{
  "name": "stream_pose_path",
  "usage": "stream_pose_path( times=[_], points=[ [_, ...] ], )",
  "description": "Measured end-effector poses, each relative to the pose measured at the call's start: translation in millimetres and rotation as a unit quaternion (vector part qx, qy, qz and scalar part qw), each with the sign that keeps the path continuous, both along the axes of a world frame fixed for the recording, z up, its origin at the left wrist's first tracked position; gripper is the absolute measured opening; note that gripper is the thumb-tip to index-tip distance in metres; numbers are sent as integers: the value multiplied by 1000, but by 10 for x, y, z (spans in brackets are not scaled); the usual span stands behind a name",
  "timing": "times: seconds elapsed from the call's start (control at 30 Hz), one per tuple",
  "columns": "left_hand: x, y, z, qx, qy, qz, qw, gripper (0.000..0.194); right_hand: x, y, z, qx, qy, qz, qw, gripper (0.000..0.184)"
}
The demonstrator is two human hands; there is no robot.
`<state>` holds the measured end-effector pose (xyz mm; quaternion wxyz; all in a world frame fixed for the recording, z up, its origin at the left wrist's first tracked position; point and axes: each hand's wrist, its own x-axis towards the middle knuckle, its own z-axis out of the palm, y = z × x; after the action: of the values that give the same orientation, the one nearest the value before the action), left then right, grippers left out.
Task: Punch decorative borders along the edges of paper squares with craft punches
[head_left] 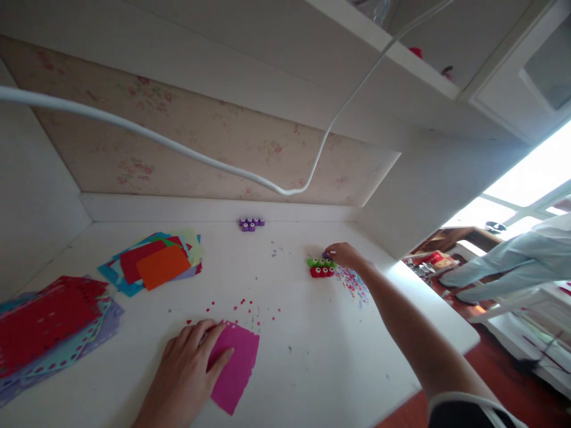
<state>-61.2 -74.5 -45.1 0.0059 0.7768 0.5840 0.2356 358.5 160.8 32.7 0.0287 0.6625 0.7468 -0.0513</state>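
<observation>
My left hand point(190, 371) lies flat on the white desk point(285, 279), its fingers spread over the left edge of a pink sheet of paper point(235, 367). My right hand point(345, 255) reaches far across the desk. Its fingers pinch a small purple punch at the top of a cluster of green and red punches point(321, 267). A second group of purple punches point(251, 223) sits by the back wall, away from both hands.
A fan of coloured sheets point(156, 261) lies at mid left, and a pile of punched red and purple sheets point(44, 333) at the far left. Paper confetti point(352, 282) is scattered beside the right hand. A white cable point(214, 163) hangs overhead. Another person point(513, 261) is at right.
</observation>
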Motion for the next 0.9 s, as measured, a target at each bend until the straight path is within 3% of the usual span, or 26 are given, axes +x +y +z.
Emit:
stream_pose_path(
  times=[0.27, 0.43, 0.57, 0.7, 0.9],
  points=[
    [-8, -3, -19, -3, 4, -7, 1000, 30, 159, 80, -4, 7, -58, -110, 992, 28],
    [-1, -13, -6, -1, 7, -8, 1000, 29, 182, 85, -78, -8, -69, -114, 991, 28],
    [-5, -9, -17, -1, 11, -9, 1000, 28, 168, 37, -91, 12, -53, -84, 995, 26],
    [-14, -8, -44, 0, 14, -9, 1000, 28, 61, -108, -66, 95, -36, -39, 994, 26],
    [6, -32, -38, 12, 3, -4, 1000, 28, -492, -518, -177, 204, -12, 142, 969, 49]
  ],
)
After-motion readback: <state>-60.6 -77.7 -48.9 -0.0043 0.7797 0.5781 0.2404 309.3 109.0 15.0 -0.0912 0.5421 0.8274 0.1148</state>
